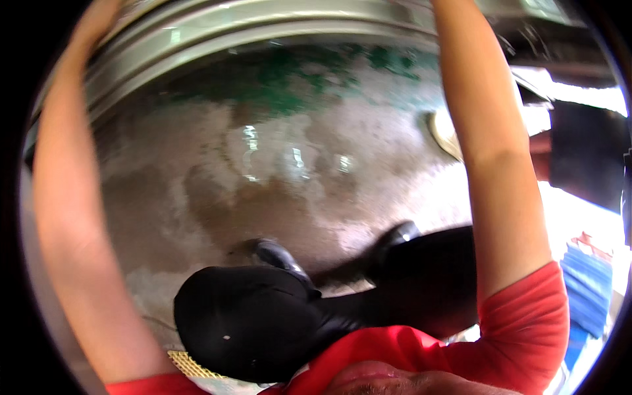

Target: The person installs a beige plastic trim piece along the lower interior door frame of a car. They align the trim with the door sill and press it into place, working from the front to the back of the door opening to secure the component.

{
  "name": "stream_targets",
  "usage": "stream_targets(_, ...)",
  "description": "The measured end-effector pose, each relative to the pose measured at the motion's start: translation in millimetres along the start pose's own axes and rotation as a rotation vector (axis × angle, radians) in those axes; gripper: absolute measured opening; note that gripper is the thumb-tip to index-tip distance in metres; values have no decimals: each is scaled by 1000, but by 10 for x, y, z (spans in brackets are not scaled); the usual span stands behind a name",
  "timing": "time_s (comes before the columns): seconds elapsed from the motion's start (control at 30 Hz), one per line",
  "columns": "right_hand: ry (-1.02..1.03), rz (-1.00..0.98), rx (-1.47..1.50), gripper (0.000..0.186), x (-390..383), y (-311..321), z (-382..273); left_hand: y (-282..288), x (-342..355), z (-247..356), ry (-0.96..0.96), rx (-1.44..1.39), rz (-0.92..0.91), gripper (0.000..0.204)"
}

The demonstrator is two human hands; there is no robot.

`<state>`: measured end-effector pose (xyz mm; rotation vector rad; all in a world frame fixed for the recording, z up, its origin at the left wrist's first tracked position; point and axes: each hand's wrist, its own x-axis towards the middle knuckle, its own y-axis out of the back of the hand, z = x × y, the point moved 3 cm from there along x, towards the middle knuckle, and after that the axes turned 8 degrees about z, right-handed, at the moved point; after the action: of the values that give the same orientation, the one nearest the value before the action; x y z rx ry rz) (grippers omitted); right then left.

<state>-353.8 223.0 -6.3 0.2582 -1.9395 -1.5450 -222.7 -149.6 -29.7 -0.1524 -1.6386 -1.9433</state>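
Across the top runs a long, curved, pale metallic panel (263, 29) with ridges along it, like the lower body of a vehicle. Both my bare arms reach out to it. At the upper left, part of my left hand (103, 14) shows against the panel's edge; its fingers are cut off by the frame, so its grip is hidden. My right forearm (471, 72) passes over the panel's right part and leaves through the top edge, with the right hand outside the picture.
Under me is a wet, stained concrete floor (217, 191) with green patches (289, 85). My black shoes stand on it. At right are a pale shoe (446, 135), another person's dark-clothed leg (586, 148) and blue cloth (584, 289). A yellow lattice piece (191, 364) lies lower left.
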Motion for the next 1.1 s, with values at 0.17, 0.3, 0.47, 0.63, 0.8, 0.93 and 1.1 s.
stream_targets(0.17,-177,241,-31,70,-120,-33,149,-138,28,247,-65,185,89,48)
stream_targets(0.3,-276,181,90,61,-17,14,-205,-62,-167,-147,-178,141,139,52)
stream_targets(0.47,-177,234,-29,64,88,-172,284,434,-413,145,107,88,6,59)
stream_targets(0.63,-205,259,-22,60,33,-112,171,454,-433,97,115,79,-30,63)
stream_targets(0.8,-187,188,-96,52,-31,-117,378,247,-293,152,83,141,-126,78)
stream_targets(0.93,68,264,-105,56,127,-289,102,54,-90,-922,-192,1,119,83)
stream_targets(1.1,-105,263,521,69,383,-160,490,-120,23,-656,-151,177,63,76)
